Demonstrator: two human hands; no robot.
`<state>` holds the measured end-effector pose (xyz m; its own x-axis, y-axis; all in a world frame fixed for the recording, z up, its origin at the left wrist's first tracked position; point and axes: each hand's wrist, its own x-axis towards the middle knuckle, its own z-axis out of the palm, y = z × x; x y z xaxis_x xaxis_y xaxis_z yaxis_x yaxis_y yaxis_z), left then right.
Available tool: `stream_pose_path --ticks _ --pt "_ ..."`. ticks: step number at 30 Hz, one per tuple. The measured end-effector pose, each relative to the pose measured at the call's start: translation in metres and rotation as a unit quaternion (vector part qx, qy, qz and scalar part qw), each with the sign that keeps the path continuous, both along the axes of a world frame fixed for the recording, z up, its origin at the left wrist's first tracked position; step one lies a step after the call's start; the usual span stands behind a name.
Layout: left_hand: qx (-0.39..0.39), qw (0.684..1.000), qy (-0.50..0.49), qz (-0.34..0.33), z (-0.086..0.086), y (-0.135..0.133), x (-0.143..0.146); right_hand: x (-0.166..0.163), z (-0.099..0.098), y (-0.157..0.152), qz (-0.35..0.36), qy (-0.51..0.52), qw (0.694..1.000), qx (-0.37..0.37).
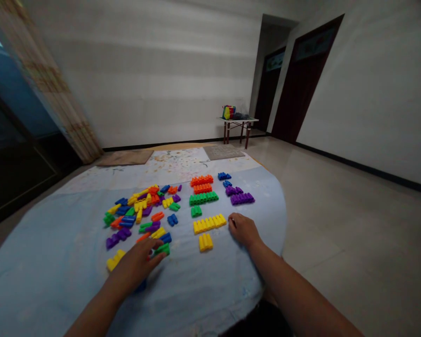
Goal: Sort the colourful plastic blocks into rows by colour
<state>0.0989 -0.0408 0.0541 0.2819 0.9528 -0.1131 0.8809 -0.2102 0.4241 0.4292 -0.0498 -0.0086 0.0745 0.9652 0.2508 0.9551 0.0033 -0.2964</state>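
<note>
My left hand (136, 260) is low over the near edge of the loose pile, thumb and fingers closed about a green toy block (162, 249) made of joined tubes. A yellow block (115, 260) lies beside its back, and a blue block (166, 238) just beyond the fingertips. Part of another blue block (141, 285) shows under the wrist. My right hand (243, 228) rests on the cloth with curled fingers, at the right end of a yellow row of blocks (209, 223). Its fingertips are hidden. Closer to me lies a short yellow block (206, 242).
Mixed blocks (140, 204) are heaped left of centre. Sorted by colour stand orange rows (202, 180), a green row (204, 198), purple blocks (242, 199) and blue blocks (224, 176). A light blue cloth (56, 252) covers the round table. A small table (240, 120) stands by the wall.
</note>
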Motion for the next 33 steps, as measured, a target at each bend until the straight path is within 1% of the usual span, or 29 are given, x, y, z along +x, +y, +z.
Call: stream_pose_path --ticks 5,8,12,15,17,19,21,23,25,30,33 --pt "0.0 0.998 0.053 -0.027 -0.004 0.0 -0.002 0.001 -0.003 0.0 0.011 0.019 1.0 0.005" --pt "0.008 0.996 0.089 -0.027 -0.002 0.0 0.001 0.001 -0.003 0.0 0.01 0.033 0.999 0.004" --pt "0.009 0.994 0.108 -0.032 -0.002 0.005 0.006 0.002 -0.001 0.0 0.012 0.044 0.999 0.004" --pt "0.023 0.993 0.105 -0.045 -0.006 0.01 0.01 0.002 0.001 0.0 0.019 0.059 0.998 0.005" --pt "0.038 0.994 0.083 -0.066 -0.009 0.012 0.014 0.003 0.001 0.001 0.022 0.07 0.997 0.004" --pt "0.047 0.994 0.058 -0.085 -0.012 0.011 0.018 0.003 0.002 0.001 0.024 0.081 0.996 0.003" --pt "0.04 0.994 0.044 -0.09 -0.013 0.007 0.022 0.004 0.001 0.001 0.029 0.091 0.995 0.004" --pt "0.021 0.996 0.037 -0.08 -0.012 0.003 0.025 0.004 0.0 0.001 0.034 0.1 0.994 0.006" --pt "0.009 0.998 0.036 -0.053 -0.009 -0.001 0.028 0.005 -0.001 0.001 0.04 0.11 0.993 0.008" --pt "0.005 0.991 0.11 0.07 0.0 -0.005 0.039 0.005 -0.002 0.001 0.044 0.136 0.99 0.012" --pt "-0.049 0.986 0.138 0.08 0.001 -0.003 0.045 0.005 -0.001 0.001 0.048 0.148 0.988 0.016"
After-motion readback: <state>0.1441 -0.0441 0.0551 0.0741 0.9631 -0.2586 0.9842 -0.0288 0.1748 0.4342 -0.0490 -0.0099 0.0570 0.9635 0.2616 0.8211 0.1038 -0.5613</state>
